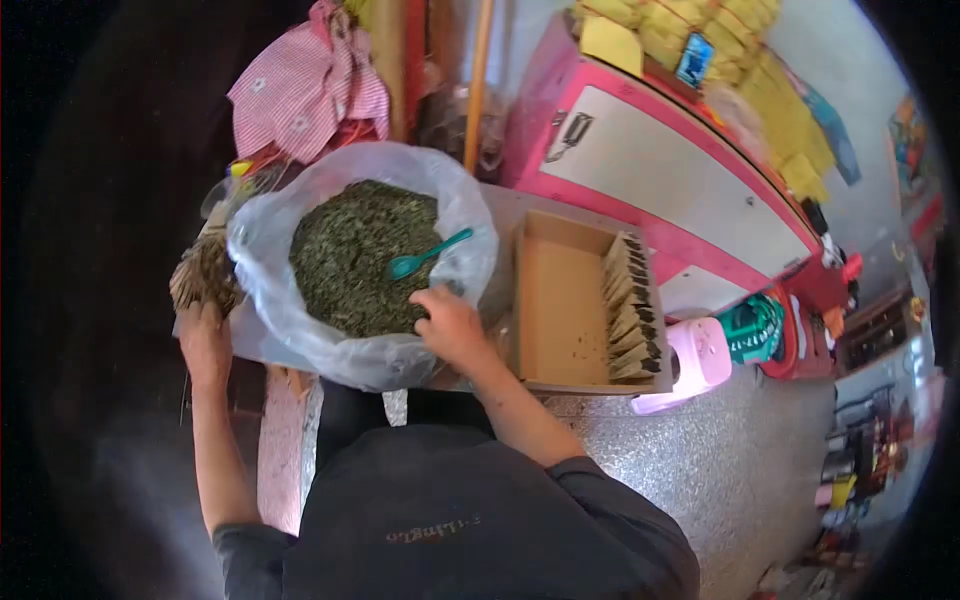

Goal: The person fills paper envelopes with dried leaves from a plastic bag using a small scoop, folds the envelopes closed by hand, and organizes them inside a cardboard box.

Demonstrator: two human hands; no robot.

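A large basin lined with clear plastic (262,262) holds a heap of dried green leaves (350,250). On the leaves lies a teal plastic spoon (408,265). My right hand (448,325) is over the basin's near right edge, fingers bent at the leaves; whether they hold anything is too small to tell. My left hand (205,345) is left of the basin, touching a bundle of thin brownish leaves or sheets (205,270); its fingertips are partly hidden. To the right, a cardboard box (565,300) has a row of small filled packets (630,310) along its right side.
A pink and white cabinet (660,170) stands behind the box, with yellow packs (660,30) and a phone (695,60) on top. A pink stool (703,355) is at the right. A checked cloth (295,90) and a wooden pole (478,90) are behind the basin.
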